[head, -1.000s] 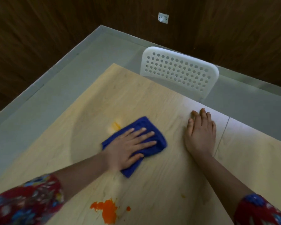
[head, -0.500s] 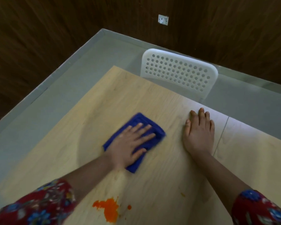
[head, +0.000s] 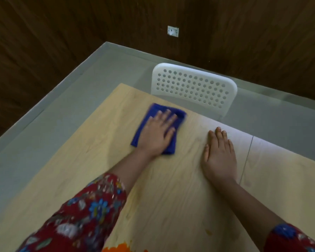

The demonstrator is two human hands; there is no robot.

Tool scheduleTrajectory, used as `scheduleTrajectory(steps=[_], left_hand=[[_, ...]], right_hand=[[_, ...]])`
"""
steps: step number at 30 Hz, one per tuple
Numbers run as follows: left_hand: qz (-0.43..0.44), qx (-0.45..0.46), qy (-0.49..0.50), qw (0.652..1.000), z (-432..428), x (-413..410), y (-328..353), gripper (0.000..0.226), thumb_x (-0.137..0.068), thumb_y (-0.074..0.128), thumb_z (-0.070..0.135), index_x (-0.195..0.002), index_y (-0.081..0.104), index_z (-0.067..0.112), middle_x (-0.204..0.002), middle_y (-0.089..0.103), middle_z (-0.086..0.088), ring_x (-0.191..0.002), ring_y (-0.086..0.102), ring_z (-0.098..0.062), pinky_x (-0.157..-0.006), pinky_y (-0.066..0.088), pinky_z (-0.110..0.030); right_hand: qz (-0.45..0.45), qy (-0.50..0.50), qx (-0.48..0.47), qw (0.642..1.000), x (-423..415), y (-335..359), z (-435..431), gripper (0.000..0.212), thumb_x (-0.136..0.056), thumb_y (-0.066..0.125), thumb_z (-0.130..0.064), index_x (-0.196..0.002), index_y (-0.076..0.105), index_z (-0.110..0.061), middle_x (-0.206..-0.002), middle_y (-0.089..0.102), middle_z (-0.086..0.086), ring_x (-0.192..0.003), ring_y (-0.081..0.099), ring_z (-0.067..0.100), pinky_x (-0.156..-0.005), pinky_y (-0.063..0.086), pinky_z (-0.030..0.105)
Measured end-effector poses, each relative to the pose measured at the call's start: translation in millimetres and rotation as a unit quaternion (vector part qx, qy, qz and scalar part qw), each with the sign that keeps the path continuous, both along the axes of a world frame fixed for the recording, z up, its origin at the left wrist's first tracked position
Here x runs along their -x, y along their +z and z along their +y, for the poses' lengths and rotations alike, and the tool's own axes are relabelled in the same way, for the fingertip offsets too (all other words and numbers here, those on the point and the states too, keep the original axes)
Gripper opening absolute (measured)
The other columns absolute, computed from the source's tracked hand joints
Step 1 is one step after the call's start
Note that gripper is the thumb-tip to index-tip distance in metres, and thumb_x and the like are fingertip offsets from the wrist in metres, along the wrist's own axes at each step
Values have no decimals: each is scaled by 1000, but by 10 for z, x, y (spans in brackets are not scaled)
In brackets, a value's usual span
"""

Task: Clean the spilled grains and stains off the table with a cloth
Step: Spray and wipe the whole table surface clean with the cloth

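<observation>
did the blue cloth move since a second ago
Yes. The blue cloth, under the left hand, has slid away from the person toward the table far edge, nearer the white chair.

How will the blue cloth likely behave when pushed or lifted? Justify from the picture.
The blue cloth probably slides easily: it lies flat under the left hand on the smooth wooden table. Lifted, it would likely droop, since it looks soft and folded. It also seems light.

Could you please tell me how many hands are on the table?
2. The left hand presses flat on the blue cloth near the far edge of the table; the right hand lies flat on the wood to its right.
</observation>
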State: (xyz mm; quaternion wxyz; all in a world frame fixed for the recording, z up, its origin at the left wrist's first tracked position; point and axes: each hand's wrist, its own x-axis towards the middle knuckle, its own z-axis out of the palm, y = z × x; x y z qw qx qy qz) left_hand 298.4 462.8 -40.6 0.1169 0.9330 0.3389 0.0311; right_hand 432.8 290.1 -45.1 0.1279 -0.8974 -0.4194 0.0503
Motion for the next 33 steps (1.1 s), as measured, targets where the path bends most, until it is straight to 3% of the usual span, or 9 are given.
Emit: scheduleTrajectory(steps=[2,3,6,8,13,18,22,27,33], left_hand=[[27,-2,94,995,261,-165,16,54,-102,15,45,-154,13,31,-163,5,5,-150,3,-21,-120,2,-39],[33,-10,78,996,255,-266,3,54,-102,14,44,-155,11,31,-163,3,4,-150,1,-21,-121,1,-40],[15,-21,-90,996,24,-418,-34,57,-98,9,48,-154,12,35,-163,5,7,-150,2,-18,-121,2,-39],[7,-5,-134,991,41,-413,-73,55,-99,17,50,-153,15,38,-163,8,10,-150,4,-15,-121,2,-38],[27,-18,58,998,672,-368,-14,54,-101,23,50,-153,18,36,-162,13,8,-150,8,-16,-119,2,-48],[60,28,226,972,1776,179,-5,56,-102,17,51,-154,9,35,-163,3,6,-150,1,-20,-119,2,-53],[43,19,209,977,1946,316,-15,55,-103,17,46,-155,9,31,-164,5,1,-149,10,-24,-119,11,-47],[12,-6,182,983,1553,876,-74,53,-105,24,36,-155,16,22,-163,12,-3,-149,11,-23,-120,12,-42],[42,-30,175,983,1195,1617,-44,53,-104,30,37,-155,17,28,-162,13,1,-149,13,-21,-117,14,-49]], right_hand=[[3,0,3,1000,1,18,-10,62,-96,13,-35,-154,21,-13,-163,10,3,-150,3,15,-121,1,32],[2,-2,3,1000,-13,26,-15,62,-96,13,-35,-154,21,-13,-163,10,3,-150,3,15,-121,0,32],[-2,-10,3,1000,-8,25,9,62,-96,15,-35,-153,23,-14,-162,13,4,-150,5,16,-121,2,32],[-6,-14,-5,1000,-4,9,25,60,-96,19,-34,-151,28,-13,-161,17,5,-149,10,17,-121,6,34],[7,-8,-9,1000,-18,12,-21,59,-96,20,-33,-151,29,-16,-162,16,2,-149,8,15,-122,5,33],[-1,-11,-14,1000,-22,2,-11,59,-95,21,-33,-150,31,-16,-161,18,1,-149,9,15,-122,6,33],[-11,-15,-21,1000,-26,-13,-8,60,-93,21,-34,-148,34,-15,-160,22,2,-149,13,16,-122,10,36],[-10,-11,-25,1000,-32,-14,-11,61,-92,21,-34,-147,35,-14,-159,24,3,-148,15,18,-121,12,37],[-6,-8,-22,1000,-28,-20,-11,60,-93,21,-32,-149,32,-14,-160,21,4,-149,12,18,-122,9,37]])
